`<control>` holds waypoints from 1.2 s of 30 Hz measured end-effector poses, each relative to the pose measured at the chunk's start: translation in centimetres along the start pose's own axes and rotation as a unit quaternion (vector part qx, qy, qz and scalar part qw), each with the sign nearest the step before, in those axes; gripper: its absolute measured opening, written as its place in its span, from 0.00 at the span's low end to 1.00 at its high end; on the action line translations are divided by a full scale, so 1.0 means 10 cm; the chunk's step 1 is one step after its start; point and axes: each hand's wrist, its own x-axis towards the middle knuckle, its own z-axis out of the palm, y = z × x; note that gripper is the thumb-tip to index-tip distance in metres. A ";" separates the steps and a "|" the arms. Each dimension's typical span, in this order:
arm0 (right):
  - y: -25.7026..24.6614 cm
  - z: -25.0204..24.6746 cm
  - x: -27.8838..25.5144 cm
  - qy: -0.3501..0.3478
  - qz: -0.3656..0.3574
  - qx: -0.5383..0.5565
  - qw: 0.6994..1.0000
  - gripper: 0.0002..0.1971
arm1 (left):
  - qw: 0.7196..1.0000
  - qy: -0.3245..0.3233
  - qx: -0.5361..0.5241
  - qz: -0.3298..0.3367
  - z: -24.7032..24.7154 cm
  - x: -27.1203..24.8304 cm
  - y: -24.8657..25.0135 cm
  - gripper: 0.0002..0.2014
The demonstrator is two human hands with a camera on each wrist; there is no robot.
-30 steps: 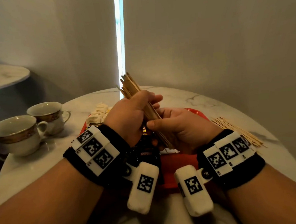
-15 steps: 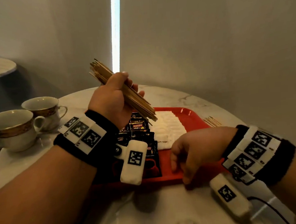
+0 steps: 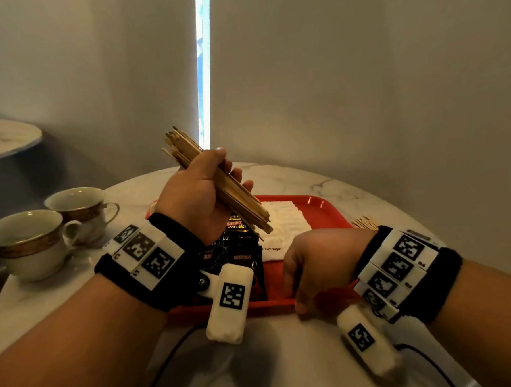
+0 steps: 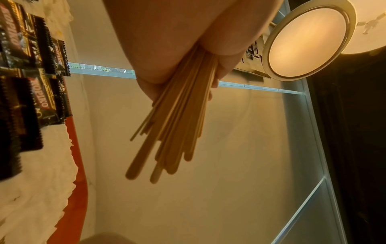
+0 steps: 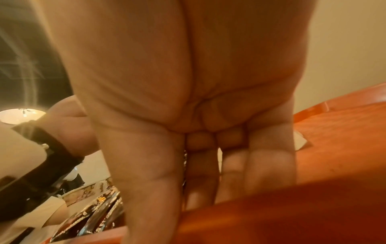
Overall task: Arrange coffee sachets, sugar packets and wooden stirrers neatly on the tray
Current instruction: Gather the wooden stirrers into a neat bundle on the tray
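Observation:
A bundle of wooden stirrers [image 3: 240,206] is gripped in my left hand [image 3: 206,193], raised and slanted above the red tray [image 3: 318,207]. In the left wrist view the stirrers [image 4: 177,128] fan out unevenly past the fingers. On the tray lie dark coffee sachets [image 3: 237,254] in the left part and white sugar packets [image 3: 283,221] in the middle. My right hand [image 3: 312,267] holds the tray's near rim [image 5: 271,214], fingers inside and thumb outside.
Several loose stirrers [image 3: 363,223] lie on the marble table [image 3: 288,356] right of the tray, partly hidden by my right wrist. Two gold-rimmed cups [image 3: 26,240] [image 3: 78,207] stand at the left. A wall rises close behind the table.
My right hand let go of the stirrer bundle and dropped to the tray's near rim. My left hand lifted the bundle alone and now holds it about still.

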 end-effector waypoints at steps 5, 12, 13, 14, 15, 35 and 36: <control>0.15 -0.14 0.00 -0.012 0.004 0.022 1.000 0.09 | 0.999 0.004 0.034 0.005 0.03 0.04 0.03 0.09; 0.17 -0.48 0.13 0.125 -0.146 0.632 0.751 0.38 | 0.995 -0.043 0.095 -0.001 0.37 0.16 0.11 0.14; 0.12 -0.46 0.19 0.117 -0.168 0.633 0.746 0.41 | 0.994 -0.046 0.100 -0.003 0.41 0.18 0.09 0.13; 0.06 -0.42 0.25 0.120 -0.189 0.625 0.748 0.40 | 0.993 -0.050 0.103 -0.008 0.43 0.19 0.07 0.13; 0.01 -0.37 0.30 0.135 -0.200 0.614 0.752 0.38 | 0.993 -0.051 0.107 -0.011 0.42 0.20 0.05 0.14; 0.10 -0.10 0.48 0.092 -0.246 0.599 0.756 0.02 | 0.971 -0.145 0.189 0.032 0.15 0.18 -0.31 0.14; 0.12 -0.10 0.48 0.083 -0.244 0.601 0.756 0.03 | 0.970 -0.159 0.184 0.025 0.13 0.18 -0.31 0.11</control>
